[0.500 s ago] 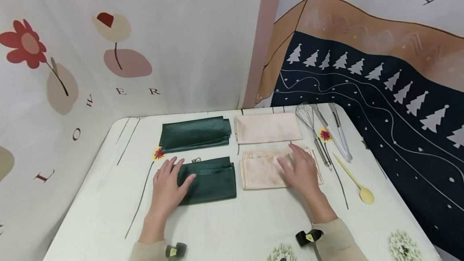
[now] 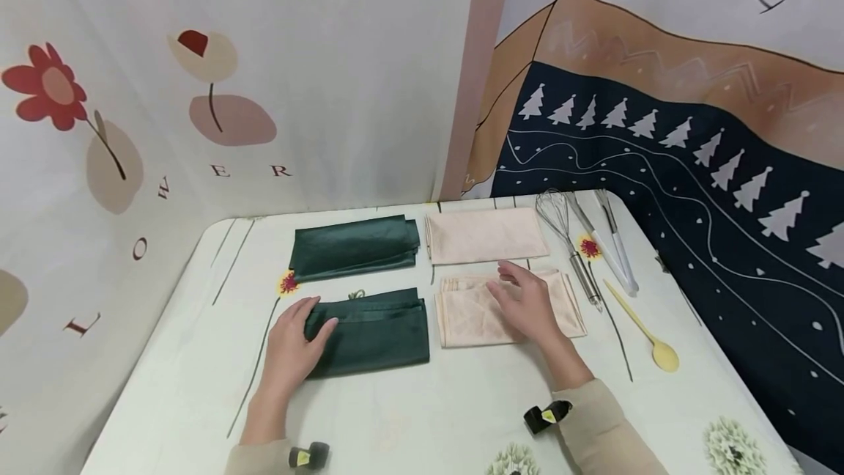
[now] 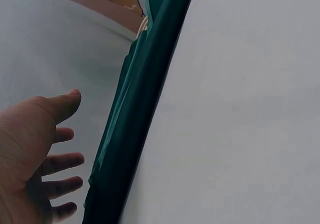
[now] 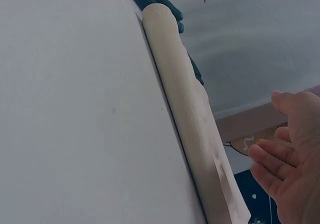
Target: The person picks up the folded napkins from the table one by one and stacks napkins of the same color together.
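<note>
My left hand [image 2: 290, 347] is over the left end of the near dark green folded cloth [image 2: 376, 336], its fingers loosely spread. In the left wrist view that hand [image 3: 30, 149] holds nothing, with a gap between its fingertips and the green cloth [image 3: 135, 119]. My right hand [image 2: 527, 306] hovers over the near pale pink folded cloth [image 2: 468, 321] with relaxed fingers. From the right wrist, the hand [image 4: 295, 154] shows bent but empty fingers, apart from the pink cloth [image 4: 185, 104].
Behind lie another green folded cloth [image 2: 356, 244] and another pink folded cloth [image 2: 488, 235]. To the right are a whisk [image 2: 580, 270], tongs [image 2: 620, 248] with a pale handle, and a yellow spoon [image 2: 662, 354]. Printed curtains stand behind the white table [image 2: 409, 424].
My left hand has shifted slightly left and down, toward the green cloth's outer edge. My right hand has moved a little left over the pink cloth. The cloths lie as before.
</note>
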Demonstrator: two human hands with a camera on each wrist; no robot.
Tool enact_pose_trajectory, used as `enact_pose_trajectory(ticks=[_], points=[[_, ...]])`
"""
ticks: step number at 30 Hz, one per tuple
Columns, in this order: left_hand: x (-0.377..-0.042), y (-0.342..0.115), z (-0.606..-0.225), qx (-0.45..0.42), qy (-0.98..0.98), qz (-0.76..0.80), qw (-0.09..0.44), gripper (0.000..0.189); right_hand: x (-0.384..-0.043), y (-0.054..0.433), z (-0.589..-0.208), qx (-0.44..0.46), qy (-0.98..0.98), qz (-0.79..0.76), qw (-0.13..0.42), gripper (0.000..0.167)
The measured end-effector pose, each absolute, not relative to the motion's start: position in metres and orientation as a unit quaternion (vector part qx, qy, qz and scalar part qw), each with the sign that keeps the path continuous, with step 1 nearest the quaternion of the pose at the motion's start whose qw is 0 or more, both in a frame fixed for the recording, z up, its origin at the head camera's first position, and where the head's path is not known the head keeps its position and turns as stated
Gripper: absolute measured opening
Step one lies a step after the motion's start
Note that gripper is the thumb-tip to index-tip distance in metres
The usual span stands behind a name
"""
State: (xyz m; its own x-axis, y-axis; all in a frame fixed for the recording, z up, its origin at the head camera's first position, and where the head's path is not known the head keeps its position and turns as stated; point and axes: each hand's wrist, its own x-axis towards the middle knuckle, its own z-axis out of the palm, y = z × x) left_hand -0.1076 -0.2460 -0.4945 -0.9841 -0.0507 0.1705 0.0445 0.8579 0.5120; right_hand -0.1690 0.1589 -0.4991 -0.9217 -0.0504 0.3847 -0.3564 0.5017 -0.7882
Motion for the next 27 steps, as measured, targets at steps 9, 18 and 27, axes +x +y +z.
enact_pose_trajectory(ticks=[9, 18, 27], points=[[-0.108, -0.263, -0.497, 0.027, -0.953, -0.288, 0.086, 0.061, -0.177, 0.139, -0.500, 0.133, -0.848, 0.501, 0.113, 0.042], [-0.107, -0.278, -0.499, 0.050, -0.950, -0.300, 0.074, 0.062, -0.182, 0.115, -0.500, 0.127, -0.858, 0.493, 0.063, 0.045], [-0.104, -0.287, -0.500, 0.066, -0.945, -0.314, 0.058, 0.066, -0.184, 0.095, -0.499, 0.135, -0.862, 0.488, 0.029, 0.046]])
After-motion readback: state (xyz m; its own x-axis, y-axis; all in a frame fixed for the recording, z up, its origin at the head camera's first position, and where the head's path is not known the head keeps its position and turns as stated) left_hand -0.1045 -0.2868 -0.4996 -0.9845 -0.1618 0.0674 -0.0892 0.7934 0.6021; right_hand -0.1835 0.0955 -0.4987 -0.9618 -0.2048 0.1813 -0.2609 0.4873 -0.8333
